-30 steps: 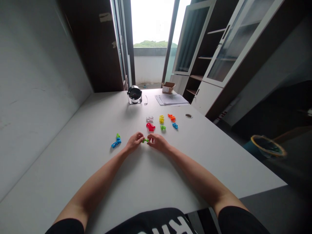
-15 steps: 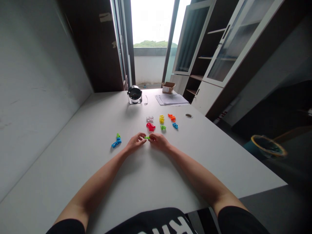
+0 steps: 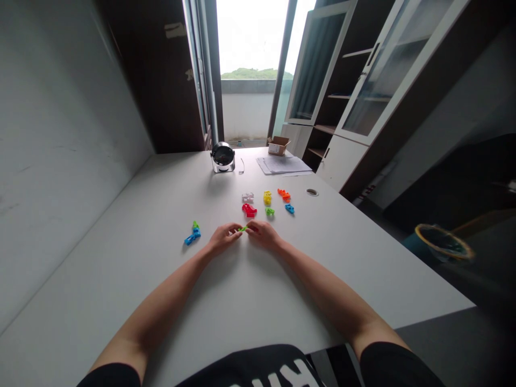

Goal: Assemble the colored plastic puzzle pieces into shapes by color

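Between my two hands is a small lime-green plastic piece, partly covered by fingers; its exact kind is too small to make out. The fingertips of my left hand pinch its left end. At the other end, my right hand grips it with thumb and fingers. Just beyond the hands lie red plastic pieces and a green piece. Over to the left, a blue piece touches a small green one.
Farther back on the white table are white pieces, yellow pieces, orange pieces and a blue piece. A round black lamp-like device, papers and an open cardboard box stand behind them.
My left fingers have closed in on the green piece, which now sits slightly tilted between both hands. The other pieces lie where they were.
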Available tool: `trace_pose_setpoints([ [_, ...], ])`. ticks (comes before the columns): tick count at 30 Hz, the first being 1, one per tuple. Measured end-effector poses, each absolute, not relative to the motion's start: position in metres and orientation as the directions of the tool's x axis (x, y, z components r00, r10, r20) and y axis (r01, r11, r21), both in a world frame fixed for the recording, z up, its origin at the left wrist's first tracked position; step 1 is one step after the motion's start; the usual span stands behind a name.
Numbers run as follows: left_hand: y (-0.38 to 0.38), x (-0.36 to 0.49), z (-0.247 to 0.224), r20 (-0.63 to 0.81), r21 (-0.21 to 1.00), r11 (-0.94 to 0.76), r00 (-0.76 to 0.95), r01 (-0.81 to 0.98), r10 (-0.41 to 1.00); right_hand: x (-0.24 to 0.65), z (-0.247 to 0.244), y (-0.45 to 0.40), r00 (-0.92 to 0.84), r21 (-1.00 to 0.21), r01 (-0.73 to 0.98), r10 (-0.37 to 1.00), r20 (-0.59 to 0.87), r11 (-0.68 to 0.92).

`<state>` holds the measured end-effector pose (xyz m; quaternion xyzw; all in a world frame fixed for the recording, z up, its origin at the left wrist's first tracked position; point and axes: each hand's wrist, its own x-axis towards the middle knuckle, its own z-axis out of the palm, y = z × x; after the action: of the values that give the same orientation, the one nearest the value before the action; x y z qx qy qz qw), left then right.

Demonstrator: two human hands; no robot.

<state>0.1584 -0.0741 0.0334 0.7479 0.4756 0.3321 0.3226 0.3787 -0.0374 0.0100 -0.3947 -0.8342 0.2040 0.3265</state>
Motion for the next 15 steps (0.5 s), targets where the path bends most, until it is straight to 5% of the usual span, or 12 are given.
trace_pose_setpoints([
  [15, -0.070, 0.158, 0.023, 0.193, 0.847, -0.316, 0.307, 0.427, 0.932, 0.378, 0.011, -0.039, -0.454, -0.612, 0.507, 0.792, 0.409, 0.607],
])
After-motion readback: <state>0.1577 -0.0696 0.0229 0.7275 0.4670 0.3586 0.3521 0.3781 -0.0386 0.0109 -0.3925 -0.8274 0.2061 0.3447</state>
